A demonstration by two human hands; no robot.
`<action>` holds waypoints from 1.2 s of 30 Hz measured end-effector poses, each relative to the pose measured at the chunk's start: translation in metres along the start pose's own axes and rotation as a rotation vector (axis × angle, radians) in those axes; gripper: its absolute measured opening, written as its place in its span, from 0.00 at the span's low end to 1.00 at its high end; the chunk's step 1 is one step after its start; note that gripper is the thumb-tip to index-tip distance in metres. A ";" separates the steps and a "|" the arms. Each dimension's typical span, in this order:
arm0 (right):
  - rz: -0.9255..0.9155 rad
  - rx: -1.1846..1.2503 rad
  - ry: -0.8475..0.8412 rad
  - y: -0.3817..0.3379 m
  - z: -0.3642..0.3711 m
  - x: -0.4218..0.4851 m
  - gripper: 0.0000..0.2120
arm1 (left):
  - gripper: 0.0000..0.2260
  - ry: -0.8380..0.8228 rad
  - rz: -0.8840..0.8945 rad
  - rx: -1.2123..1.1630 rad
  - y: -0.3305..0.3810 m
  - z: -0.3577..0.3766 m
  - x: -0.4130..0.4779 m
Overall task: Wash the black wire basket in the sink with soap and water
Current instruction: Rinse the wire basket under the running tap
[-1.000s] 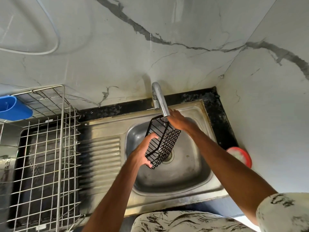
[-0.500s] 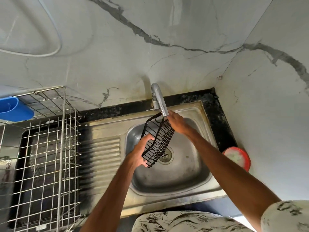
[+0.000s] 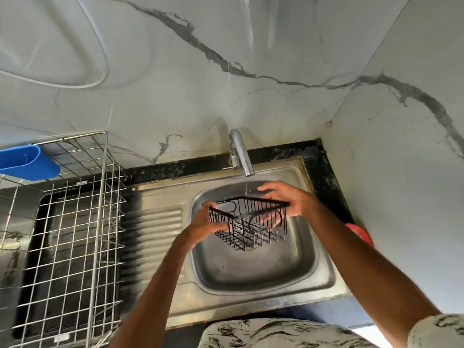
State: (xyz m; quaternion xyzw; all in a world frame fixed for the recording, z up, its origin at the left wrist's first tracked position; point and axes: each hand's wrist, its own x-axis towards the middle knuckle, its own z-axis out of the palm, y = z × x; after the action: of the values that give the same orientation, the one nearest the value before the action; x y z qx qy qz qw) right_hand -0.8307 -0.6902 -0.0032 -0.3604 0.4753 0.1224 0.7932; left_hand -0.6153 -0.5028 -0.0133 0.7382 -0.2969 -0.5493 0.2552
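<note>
A black wire basket [image 3: 251, 222] hangs over the steel sink basin [image 3: 253, 270], its opening facing up under the chrome tap [image 3: 239, 153]. A thin stream of water falls from the spout onto the basket's far rim. My left hand [image 3: 204, 223] grips the basket's left end, fingers curled round the wires. My right hand [image 3: 288, 199] holds the right end, thumb over the top rim and fingers under and inside the basket.
A tall silver wire dish rack [image 3: 70, 234] stands on the drainboard at the left, with a blue plastic holder [image 3: 27, 163] hooked on its back. A red round container [image 3: 360, 234] sits in the right corner. Marble-patterned walls close the back and right.
The basket has turned from steeply tilted on end to roughly level with its opening up. Both hands shifted with it, and the right hand now wraps the right end.
</note>
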 end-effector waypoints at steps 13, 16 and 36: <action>-0.186 -0.136 0.208 0.082 -0.020 0.003 0.24 | 0.48 -0.209 0.151 -0.195 0.019 -0.022 -0.004; -0.139 -0.084 0.235 0.067 -0.013 -0.004 0.27 | 0.53 -0.202 0.059 -0.619 0.011 -0.038 -0.002; -0.311 -0.910 0.368 -0.037 -0.008 0.066 0.15 | 0.17 -0.181 -0.252 -0.590 0.031 -0.009 0.029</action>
State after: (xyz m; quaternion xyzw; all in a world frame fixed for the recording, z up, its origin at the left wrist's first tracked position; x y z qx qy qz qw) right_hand -0.7820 -0.7314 -0.0442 -0.7509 0.4465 0.1320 0.4682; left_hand -0.6047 -0.5449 -0.0085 0.6116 -0.0531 -0.7022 0.3606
